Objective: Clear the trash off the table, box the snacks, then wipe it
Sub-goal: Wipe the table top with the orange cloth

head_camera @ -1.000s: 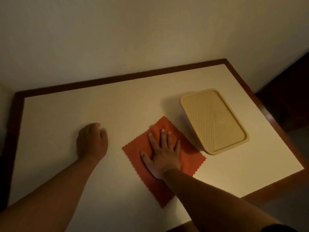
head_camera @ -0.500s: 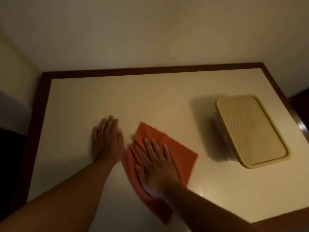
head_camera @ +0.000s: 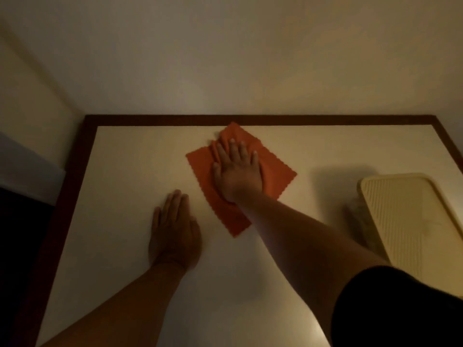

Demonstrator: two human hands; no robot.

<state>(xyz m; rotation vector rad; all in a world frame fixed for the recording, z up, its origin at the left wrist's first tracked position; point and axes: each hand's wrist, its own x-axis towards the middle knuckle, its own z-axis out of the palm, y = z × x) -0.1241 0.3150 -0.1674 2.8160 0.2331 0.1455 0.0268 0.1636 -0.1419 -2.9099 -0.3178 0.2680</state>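
Wiping step. Right hand flat, fingers spread, pressing the orange cloth at upper centre, near the table far edge. Left hand flat on bare top below-left, holding nothing. Lidded box at right edge (lid on). Suggest even palm pressure, flattening the bunched corner, overlapping passes.

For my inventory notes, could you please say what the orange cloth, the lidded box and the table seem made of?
The orange cloth looks like thin soft fabric, perhaps microfibre: matte, zigzag edges, bunched folds. The lidded box looks like beige plastic, semi-matte, with moulded ribs on top. The table top seems smooth cream laminate with faint sheen; its dark rim is possibly wood.
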